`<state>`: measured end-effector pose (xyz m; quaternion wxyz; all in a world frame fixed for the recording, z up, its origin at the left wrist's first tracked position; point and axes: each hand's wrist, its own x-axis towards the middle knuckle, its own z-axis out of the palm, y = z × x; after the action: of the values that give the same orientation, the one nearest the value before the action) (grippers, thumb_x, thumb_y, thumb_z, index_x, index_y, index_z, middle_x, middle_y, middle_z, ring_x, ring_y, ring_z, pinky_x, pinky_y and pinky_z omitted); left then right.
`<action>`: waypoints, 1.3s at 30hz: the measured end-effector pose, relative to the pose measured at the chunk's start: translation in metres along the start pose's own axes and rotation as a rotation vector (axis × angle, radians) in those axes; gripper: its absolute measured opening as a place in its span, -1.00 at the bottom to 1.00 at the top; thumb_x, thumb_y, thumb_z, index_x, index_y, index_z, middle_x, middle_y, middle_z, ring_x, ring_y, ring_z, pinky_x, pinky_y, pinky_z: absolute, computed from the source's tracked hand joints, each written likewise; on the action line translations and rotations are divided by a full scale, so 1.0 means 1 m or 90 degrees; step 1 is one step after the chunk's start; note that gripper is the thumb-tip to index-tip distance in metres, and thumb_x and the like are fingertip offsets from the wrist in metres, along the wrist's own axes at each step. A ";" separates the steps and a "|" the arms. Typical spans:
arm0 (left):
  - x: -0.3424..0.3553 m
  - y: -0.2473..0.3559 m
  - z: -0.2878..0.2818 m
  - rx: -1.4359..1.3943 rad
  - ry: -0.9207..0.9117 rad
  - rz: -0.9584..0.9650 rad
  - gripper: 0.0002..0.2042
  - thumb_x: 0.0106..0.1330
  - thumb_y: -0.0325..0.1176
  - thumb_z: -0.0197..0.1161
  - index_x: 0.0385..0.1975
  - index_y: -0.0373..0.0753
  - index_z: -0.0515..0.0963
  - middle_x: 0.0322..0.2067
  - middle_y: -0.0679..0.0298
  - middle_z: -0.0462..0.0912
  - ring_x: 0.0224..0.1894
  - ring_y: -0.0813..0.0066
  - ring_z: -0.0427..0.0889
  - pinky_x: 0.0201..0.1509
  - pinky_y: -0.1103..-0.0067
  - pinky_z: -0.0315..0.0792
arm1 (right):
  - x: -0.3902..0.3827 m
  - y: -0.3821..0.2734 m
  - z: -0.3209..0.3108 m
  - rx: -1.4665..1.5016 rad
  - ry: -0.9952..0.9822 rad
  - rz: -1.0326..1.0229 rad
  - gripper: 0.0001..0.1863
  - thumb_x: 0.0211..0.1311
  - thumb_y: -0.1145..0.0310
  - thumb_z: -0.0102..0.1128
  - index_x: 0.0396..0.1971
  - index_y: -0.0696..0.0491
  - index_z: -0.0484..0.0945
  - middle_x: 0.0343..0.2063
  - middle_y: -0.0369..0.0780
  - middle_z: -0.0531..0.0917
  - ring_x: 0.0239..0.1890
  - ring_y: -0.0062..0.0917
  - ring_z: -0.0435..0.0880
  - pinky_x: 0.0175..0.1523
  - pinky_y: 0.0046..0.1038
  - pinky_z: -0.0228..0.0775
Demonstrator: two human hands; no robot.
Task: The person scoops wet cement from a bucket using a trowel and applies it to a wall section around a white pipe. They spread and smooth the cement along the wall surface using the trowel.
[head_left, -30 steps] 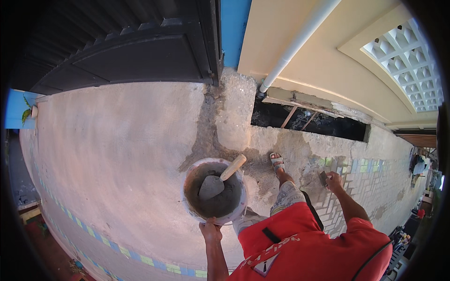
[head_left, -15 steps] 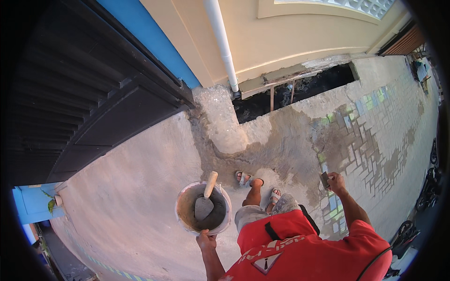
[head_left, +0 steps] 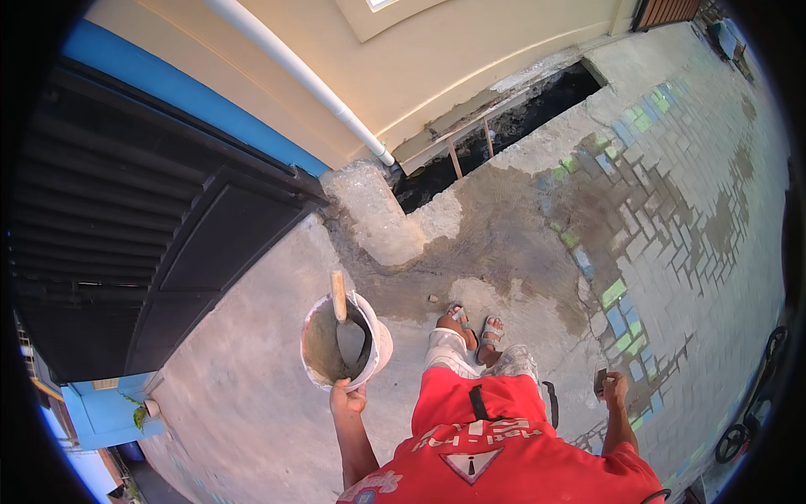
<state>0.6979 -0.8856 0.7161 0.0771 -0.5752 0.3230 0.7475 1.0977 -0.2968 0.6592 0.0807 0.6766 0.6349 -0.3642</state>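
My left hand [head_left: 348,396] grips the near rim of a pale plastic bucket [head_left: 379,336] at the lower middle. The bucket holds grey mortar or cement, and a trowel [head_left: 353,340] rests inside it with its wooden handle pointing up over the far rim. My right hand [head_left: 615,386], low at the right, is closed on a small, flat, dark object [head_left: 600,382]. My sandalled feet [head_left: 489,334] stand on damp, patched concrete [head_left: 453,269].
Ahead is an open drain [head_left: 541,109] crossed by two bars, along a beige wall [head_left: 470,42] with a white pipe [head_left: 302,76]. A black gate [head_left: 210,244] is at left. Pavers [head_left: 688,210] and a parked wheeled vehicle [head_left: 747,403] are at right, a potted plant [head_left: 147,407] at lower left.
The view has swung, showing my feet closer together and the drain higher up. The bucket sits further left in view. My right hand has dropped lower, still holding the small object.
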 end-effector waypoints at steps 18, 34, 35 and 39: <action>0.016 -0.037 0.025 0.140 0.012 0.021 -0.39 0.03 -0.62 0.13 0.20 -0.26 0.27 0.10 0.08 0.47 0.13 0.03 0.51 0.08 0.03 0.48 | 0.018 -0.095 0.047 -0.006 -0.135 -0.004 -0.49 -0.01 0.65 0.15 0.06 0.35 0.48 -0.34 0.04 0.65 -0.54 -0.29 0.73 -0.55 -0.34 0.63; 0.078 -0.056 0.228 0.426 -0.061 0.010 -0.41 0.03 -0.61 0.16 0.16 -0.34 0.26 0.07 -0.01 0.47 0.00 -0.07 0.59 -0.06 0.01 0.61 | 0.051 -0.257 0.084 -0.057 -0.115 -0.068 -0.57 -0.07 0.61 0.12 -0.07 0.28 0.49 -0.44 -0.11 0.57 -0.49 -0.40 0.65 -0.52 -0.39 0.64; 0.085 -0.065 0.245 0.446 -0.050 0.012 -0.46 0.05 -0.58 0.17 0.13 -0.34 0.31 0.01 0.01 0.50 -0.01 -0.02 0.59 -0.08 0.07 0.62 | 0.066 -0.249 0.088 -0.060 -0.108 -0.069 -0.58 -0.06 0.61 0.11 -0.09 0.28 0.48 -0.44 -0.08 0.59 -0.51 -0.39 0.65 -0.55 -0.38 0.62; 0.125 -0.093 0.328 0.556 -0.052 -0.024 -0.53 0.09 -0.59 0.18 0.08 -0.34 0.36 0.01 0.03 0.53 -0.08 0.09 0.63 -0.10 0.15 0.62 | 0.124 -0.258 0.120 -0.096 -0.091 -0.050 -0.66 -0.08 0.63 0.05 -0.20 0.27 0.53 -0.54 -0.01 0.64 -0.63 -0.37 0.65 -0.57 -0.36 0.46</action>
<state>0.4369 -0.6579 0.6078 0.3392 -0.4642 0.5951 0.5615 0.8056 -0.2195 0.5899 0.1619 0.6155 0.6791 -0.3656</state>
